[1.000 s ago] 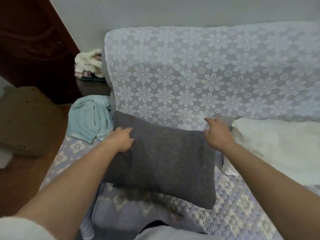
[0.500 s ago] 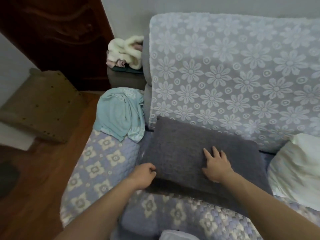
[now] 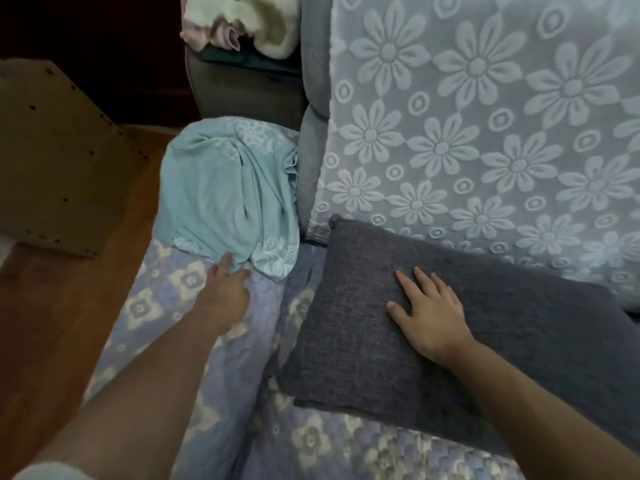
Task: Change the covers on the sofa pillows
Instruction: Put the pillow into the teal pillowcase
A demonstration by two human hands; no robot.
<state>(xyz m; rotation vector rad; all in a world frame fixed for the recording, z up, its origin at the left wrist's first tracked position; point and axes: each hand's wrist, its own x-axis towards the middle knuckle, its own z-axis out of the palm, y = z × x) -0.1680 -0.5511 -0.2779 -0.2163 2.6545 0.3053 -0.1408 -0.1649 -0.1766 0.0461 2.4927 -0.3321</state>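
Sofa backrest (image 3: 485, 133), draped in embossed daisy-pattern lace, fills 1 o'clock. Rectangular grey knit pillow (image 3: 363, 323) leans against it at 4 o'clock; right hand (image 3: 429, 317) lies spread flat on top. Crumpled teal cover (image 3: 225, 199), 10 o'clock: left hand (image 3: 225, 292) touches its hem; grasp indiscernible.

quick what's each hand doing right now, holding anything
Left hand: reaching to the edge of the teal cloth, fingers touching it; a grip cannot be told.
Right hand: open, lying flat on the grey pillow, holding nothing.
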